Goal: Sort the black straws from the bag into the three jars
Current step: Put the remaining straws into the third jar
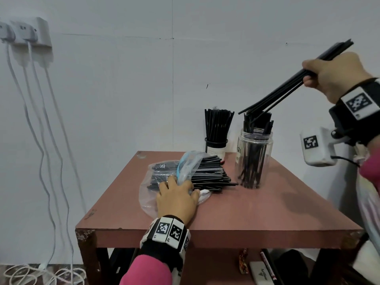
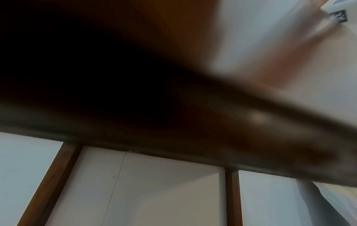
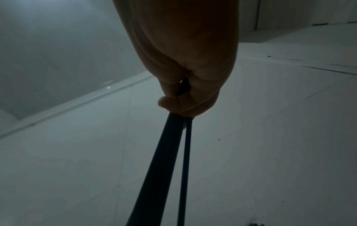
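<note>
Though blurred, left hand [image 1: 175, 199] (fingers hidden).

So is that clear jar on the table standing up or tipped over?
Upright. The clear jar stands on its base on the table, mouth up, black straws poking out.

Plain indoor room, type unclear: bare white wall [image 1: 123, 89], socket strip [image 1: 26, 31] with dangling cables [image 1: 41, 140], worn reddish wooden table [image 1: 246, 212].

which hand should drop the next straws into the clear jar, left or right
Right. The right hand already grips a bunch of straws, their lower ends slanting just above the clear jar. The left hand rests on the bag, holding it on the table.
</note>
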`<state>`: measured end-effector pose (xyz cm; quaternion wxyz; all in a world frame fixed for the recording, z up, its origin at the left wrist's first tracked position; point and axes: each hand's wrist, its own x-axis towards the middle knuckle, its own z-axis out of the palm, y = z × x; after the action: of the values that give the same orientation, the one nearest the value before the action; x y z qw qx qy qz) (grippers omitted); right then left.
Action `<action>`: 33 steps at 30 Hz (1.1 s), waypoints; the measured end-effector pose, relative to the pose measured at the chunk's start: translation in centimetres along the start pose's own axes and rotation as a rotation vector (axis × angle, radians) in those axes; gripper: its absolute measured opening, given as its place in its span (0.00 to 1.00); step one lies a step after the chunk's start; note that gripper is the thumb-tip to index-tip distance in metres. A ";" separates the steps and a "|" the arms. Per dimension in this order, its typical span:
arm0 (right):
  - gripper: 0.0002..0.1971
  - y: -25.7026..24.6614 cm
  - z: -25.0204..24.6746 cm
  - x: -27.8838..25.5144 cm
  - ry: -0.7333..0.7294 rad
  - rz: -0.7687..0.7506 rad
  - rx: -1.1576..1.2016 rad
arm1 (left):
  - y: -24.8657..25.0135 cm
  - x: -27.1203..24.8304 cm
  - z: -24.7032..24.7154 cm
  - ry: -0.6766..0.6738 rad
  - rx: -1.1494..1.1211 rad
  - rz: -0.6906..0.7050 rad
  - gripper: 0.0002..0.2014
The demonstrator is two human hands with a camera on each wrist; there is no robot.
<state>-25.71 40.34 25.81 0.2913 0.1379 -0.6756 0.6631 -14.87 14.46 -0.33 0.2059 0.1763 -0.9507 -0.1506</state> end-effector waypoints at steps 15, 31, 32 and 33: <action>0.10 5.2 1.5 0.7 -0.012 0.093 -0.350 | 0.0 0.0 -0.2 -0.012 -0.010 -0.001 0.17; 0.32 8.6 5.3 -2.9 -0.265 0.164 -0.811 | -0.1 0.1 -0.1 -0.011 -0.009 0.004 0.17; 0.35 8.5 5.3 -2.9 -0.243 0.148 -0.735 | -0.1 0.1 -0.1 -0.010 -0.009 0.004 0.17; 0.38 8.3 5.3 -3.0 -0.224 0.123 -0.659 | -0.1 0.1 -0.1 -0.009 -0.008 0.003 0.17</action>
<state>-29.22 35.28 17.60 0.2038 0.0672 -0.8881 0.4065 -14.87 14.37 -0.26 0.2025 0.1732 -0.9513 -0.1550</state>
